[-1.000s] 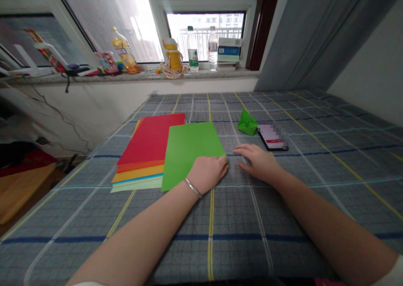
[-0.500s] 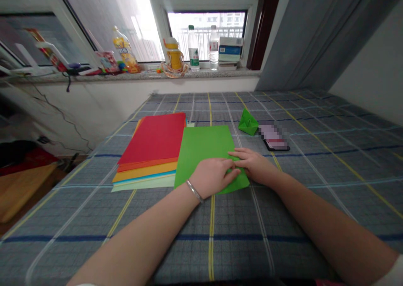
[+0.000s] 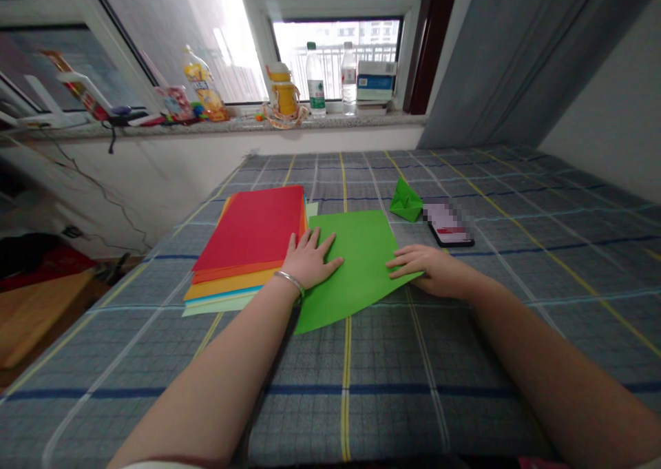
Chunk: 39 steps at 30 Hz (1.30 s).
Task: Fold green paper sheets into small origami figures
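Note:
A green sheet of paper point(image 3: 356, 248) lies on the checked cloth, its lower right corner lifted and its near edge bowed. My left hand point(image 3: 310, 259) rests on the sheet's left edge with fingers spread, a silver bangle on the wrist. At the right edge, my right hand point(image 3: 426, 269) grips the raised corner, fingers over the top; its thumb is hidden. Beside the sheet, partly under its left side, is a stack of coloured paper point(image 3: 253, 228), red uppermost. A folded green paper piece point(image 3: 406, 200) stands beyond the sheet's right corner.
A phone point(image 3: 448, 224), its screen blurred out, lies right of the folded piece. The checked cloth point(image 3: 490, 359) covers the whole surface. Along the windowsill point(image 3: 242, 122) stand several bottles, a yellow flask point(image 3: 284, 94) and boxes point(image 3: 376, 83).
My left hand has moved left, from the sheet's right side to its left edge, with fingers now spread. The sheet has shifted right and turned slightly; my right hand has moved right with its edge.

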Available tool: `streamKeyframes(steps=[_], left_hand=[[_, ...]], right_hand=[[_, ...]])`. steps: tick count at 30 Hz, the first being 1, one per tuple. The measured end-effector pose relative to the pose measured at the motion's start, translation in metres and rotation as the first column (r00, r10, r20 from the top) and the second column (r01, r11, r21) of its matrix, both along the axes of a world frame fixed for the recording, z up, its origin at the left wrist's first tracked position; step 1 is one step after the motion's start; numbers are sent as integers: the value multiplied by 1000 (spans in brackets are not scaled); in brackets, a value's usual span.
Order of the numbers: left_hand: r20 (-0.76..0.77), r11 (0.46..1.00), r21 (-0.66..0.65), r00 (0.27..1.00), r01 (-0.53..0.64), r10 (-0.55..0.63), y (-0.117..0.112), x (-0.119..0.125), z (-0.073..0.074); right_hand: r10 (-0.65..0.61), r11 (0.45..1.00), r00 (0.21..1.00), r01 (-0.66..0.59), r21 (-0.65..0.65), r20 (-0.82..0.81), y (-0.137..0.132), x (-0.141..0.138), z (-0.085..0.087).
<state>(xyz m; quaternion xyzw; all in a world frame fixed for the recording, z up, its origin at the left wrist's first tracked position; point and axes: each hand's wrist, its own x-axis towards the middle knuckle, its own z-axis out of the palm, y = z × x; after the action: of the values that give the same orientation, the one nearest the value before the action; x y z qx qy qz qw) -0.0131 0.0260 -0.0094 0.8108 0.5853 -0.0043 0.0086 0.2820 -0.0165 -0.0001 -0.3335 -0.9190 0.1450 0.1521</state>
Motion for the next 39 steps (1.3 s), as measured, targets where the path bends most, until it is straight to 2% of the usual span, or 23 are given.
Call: streamKeyframes(steps=[5, 10, 17, 21, 23, 26, 28, 30, 34, 39], left_hand=[[14, 999, -2, 998, -53, 53, -2, 4, 1], [41, 995, 4, 994, -100, 100, 2, 4, -1], [136, 992, 72, 984, 103, -112, 3, 2, 1], [154, 976, 94, 966, 194, -207, 1, 5, 4], [211, 967, 82, 944, 242, -254, 1, 6, 4], [390, 955, 48, 875, 293, -288, 3, 8, 2], [540, 951, 17, 798, 309, -269, 7, 8, -1], [681, 954, -51, 709, 295, -183, 10, 8, -4], [844, 952, -224, 530, 209, 82, 13, 7, -5], [908, 960, -262, 361, 95, 213, 13, 4, 0]], right_hand=[[22, 987, 999, -15, -161, 39, -9, 6, 17], [23, 941, 999, -9, -338, 37, -23, 13, 32], [-183, 819, 982, 180, -544, 49, -37, 28, 37], [-165, 805, 982, 189, -562, 94, -36, 33, 36], [-148, 807, 983, 186, -561, 113, -33, 35, 34], [-174, 809, 969, 241, -535, 174, -26, 37, 29], [-252, 806, 942, 330, -491, 219, -20, 36, 24], [-348, 801, 904, 425, -421, 250, -16, 32, 20], [-433, 816, 869, 490, -306, 238, -10, 24, 14], [-529, 809, 814, 570, -147, 241, -7, 19, 6]])
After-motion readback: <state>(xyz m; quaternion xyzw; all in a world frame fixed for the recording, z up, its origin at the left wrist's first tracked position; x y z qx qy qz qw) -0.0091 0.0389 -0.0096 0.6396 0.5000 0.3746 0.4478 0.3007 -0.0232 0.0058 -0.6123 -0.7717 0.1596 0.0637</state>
